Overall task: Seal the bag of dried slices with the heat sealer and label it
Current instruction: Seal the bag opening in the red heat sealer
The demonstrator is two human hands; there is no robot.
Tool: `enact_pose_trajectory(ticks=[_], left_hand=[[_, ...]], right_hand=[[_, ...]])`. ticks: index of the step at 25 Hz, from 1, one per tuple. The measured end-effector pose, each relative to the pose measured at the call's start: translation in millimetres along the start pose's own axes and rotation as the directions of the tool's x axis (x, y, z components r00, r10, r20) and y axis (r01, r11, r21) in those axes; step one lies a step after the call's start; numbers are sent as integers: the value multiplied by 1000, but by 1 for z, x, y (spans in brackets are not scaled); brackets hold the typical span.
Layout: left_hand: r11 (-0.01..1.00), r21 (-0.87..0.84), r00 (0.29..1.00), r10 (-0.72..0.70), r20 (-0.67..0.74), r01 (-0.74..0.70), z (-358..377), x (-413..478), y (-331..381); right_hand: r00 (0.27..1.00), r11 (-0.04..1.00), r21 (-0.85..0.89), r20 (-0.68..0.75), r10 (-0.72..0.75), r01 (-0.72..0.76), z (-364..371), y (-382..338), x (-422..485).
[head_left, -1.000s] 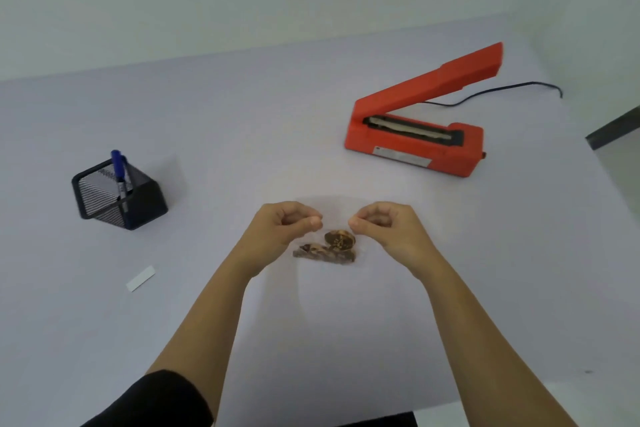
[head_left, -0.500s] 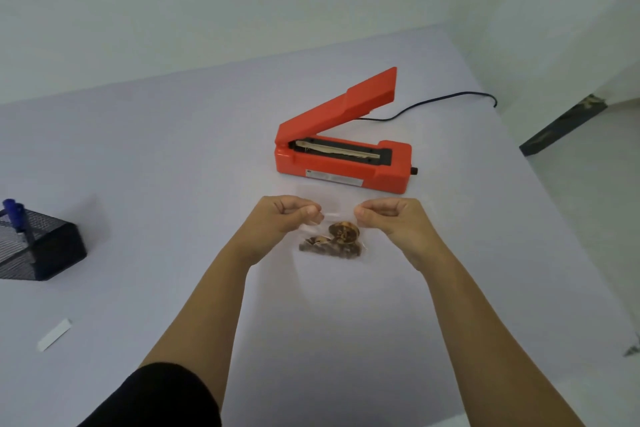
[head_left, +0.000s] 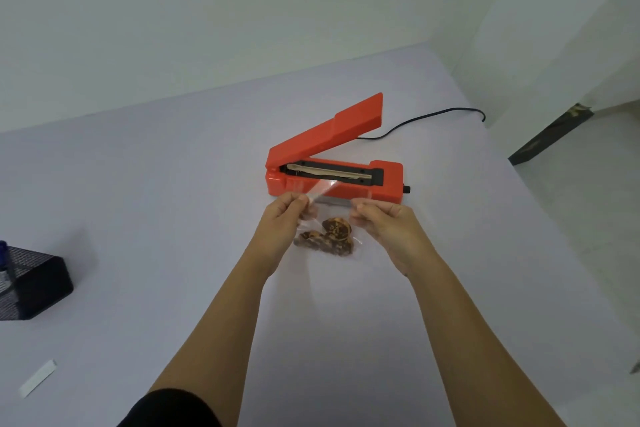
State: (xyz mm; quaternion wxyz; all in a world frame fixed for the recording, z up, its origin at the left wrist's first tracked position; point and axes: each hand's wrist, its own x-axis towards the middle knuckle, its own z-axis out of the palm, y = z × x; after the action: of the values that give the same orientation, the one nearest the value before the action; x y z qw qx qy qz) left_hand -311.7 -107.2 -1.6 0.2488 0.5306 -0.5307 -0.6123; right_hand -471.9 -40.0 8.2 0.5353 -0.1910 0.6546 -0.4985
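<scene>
A clear plastic bag (head_left: 329, 218) with brown dried slices (head_left: 327, 239) at its bottom hangs between my hands. My left hand (head_left: 282, 224) pinches the bag's upper left corner and my right hand (head_left: 384, 227) pinches its upper right corner. The bag's open top edge reaches the front of the red heat sealer (head_left: 334, 163), which stands just beyond my fingers with its lid raised and its sealing strip exposed. A white label strip (head_left: 37, 378) lies on the table at the lower left.
A black mesh pen holder (head_left: 31, 282) with a blue marker (head_left: 4, 260) stands at the left edge. The sealer's black cord (head_left: 426, 120) runs toward the back right corner of the white table (head_left: 156, 218). The table's right edge drops to the floor.
Both hands have carried the bag forward to the sealer's front. The view has turned right, so the pen holder and label slid to the left edge.
</scene>
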Motion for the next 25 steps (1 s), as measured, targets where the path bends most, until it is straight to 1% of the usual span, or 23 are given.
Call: enact_pose_trajectory(ticks=[3,7,9,11,13,15,21,23,25], left_hand=[[1000,24,999,-9,-36,10,9,6,6],[1000,-12,1000,-13,-29,13,8,11,-2],[1000,-25,997,-5,-74,3,8,14,-5],[998,-60,988,-14,-155,4,9,17,-5],[995,-101,981,-44,-191,25,10,20,-5],[990,-126,978,-84,-193,60,11,24,-5],[968,-180,957,-211,-201,176,13,33,0],[959,-197,942,-248,-226,205,14,36,2],[957,-203,932,-256,-256,207,15,38,5]], right_hand=[[992,999,-34,-124,-33,29,3,4,9],[977,998,-25,-201,-64,60,3,4,17],[962,997,-47,-262,-70,60,2,5,19],[946,994,-81,-311,-96,74,3,6,19],[928,988,-113,-345,-142,109,6,8,19],[912,981,-162,-377,-164,109,8,7,23],[906,992,-114,-411,-104,63,10,6,27],[887,989,-136,-445,-119,64,13,5,28],[865,978,-198,-476,-160,72,17,4,29]])
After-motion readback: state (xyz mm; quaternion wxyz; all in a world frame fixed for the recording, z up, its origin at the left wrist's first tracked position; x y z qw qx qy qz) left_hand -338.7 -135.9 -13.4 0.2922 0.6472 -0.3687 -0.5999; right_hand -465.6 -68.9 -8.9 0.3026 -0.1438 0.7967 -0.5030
